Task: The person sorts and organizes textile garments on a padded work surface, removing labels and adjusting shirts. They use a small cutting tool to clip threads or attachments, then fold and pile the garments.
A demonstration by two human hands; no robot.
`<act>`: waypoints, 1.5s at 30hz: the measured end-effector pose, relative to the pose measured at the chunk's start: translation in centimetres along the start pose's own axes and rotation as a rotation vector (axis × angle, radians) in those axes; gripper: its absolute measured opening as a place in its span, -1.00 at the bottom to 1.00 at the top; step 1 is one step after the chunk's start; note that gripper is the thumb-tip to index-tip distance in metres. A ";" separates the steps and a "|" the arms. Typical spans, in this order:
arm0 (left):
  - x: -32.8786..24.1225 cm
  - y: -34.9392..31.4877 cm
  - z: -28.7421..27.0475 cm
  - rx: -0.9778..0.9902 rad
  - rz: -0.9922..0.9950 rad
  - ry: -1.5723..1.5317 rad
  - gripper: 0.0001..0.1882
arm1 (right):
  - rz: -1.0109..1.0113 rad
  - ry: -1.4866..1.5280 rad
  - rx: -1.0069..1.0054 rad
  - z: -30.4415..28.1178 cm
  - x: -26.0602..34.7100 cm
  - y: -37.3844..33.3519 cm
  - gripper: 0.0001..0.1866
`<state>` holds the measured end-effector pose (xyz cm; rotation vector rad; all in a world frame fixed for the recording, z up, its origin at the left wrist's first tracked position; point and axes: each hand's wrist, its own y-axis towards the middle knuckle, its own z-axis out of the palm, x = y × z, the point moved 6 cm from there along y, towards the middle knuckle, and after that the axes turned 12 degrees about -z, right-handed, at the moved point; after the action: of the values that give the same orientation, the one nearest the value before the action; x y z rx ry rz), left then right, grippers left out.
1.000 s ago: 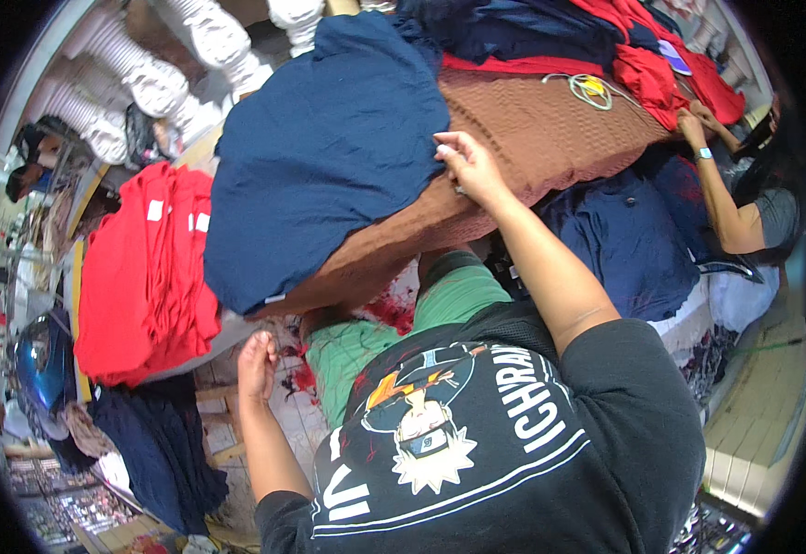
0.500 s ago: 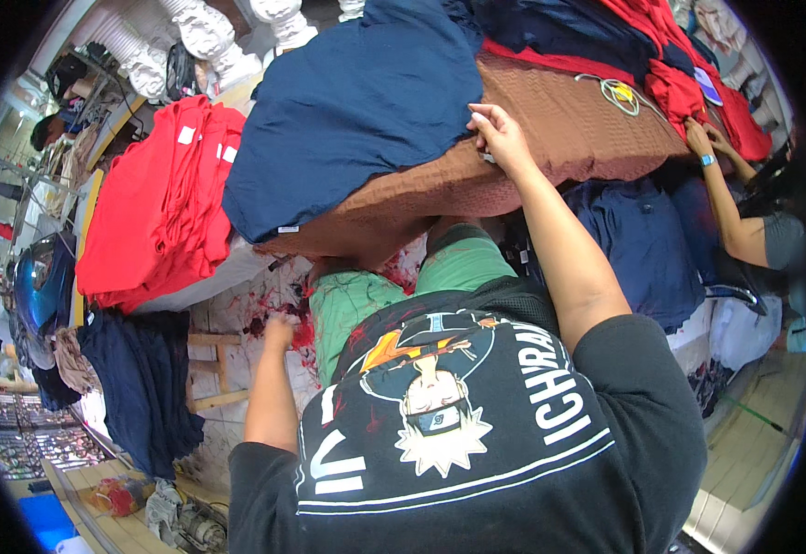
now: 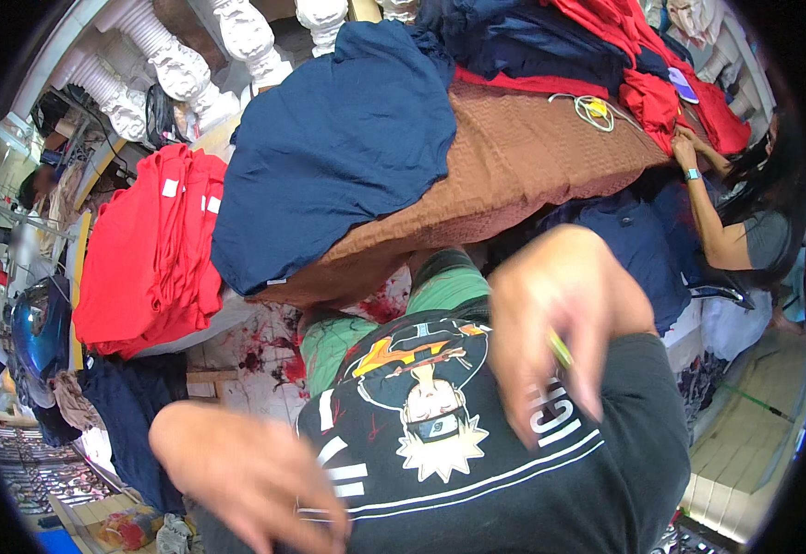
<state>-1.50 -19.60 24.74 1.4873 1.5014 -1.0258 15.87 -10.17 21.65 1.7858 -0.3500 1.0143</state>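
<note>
My right hand (image 3: 564, 305) is raised close in front of my black T-shirt, fingers closed around a narrow yellow-and-dark object (image 3: 560, 350). Motion blur hides what kind of object it is. Lower on the left, my left hand (image 3: 246, 471) also hovers before the shirt, its fingers too smeared to read. Beyond both hands, a navy garment (image 3: 338, 157) lies spread on a brown cloth cover (image 3: 504, 138), its lower edge hanging over the front. Neither hand touches it.
A stack of red garments (image 3: 149, 263) is at the left, with navy garments (image 3: 135, 406) hanging below. More navy cloth (image 3: 532, 46) lies at the back. At the far right a co-worker's hands (image 3: 687, 152) touch red fabric (image 3: 648, 102) near a white cord (image 3: 606, 115).
My right hand has left the edge of the navy garment and come back toward my chest. My left hand has risen from beside my leg to in front of the shirt.
</note>
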 end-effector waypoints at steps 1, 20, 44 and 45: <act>-2.0 0.6 0.6 -0.024 -0.047 -0.027 -0.72 | -0.007 -0.018 0.226 2.2 1.6 2.2 -0.65; 21.8 4.3 -28.9 -0.701 -0.862 0.939 -0.76 | 0.951 -0.799 -1.174 -21.5 1.9 -21.6 -0.78; 19.2 4.1 -41.1 -0.802 -0.550 1.028 -0.76 | 0.491 -0.834 -1.198 -31.6 3.8 -20.2 -0.56; 18.0 3.5 -40.8 -0.797 -0.574 1.049 -0.75 | 0.468 -0.754 -1.195 -30.9 4.2 -18.9 -0.59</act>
<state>2.26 25.00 23.40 0.9882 2.7259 0.2675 15.79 26.05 17.29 0.8757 -1.5225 0.1920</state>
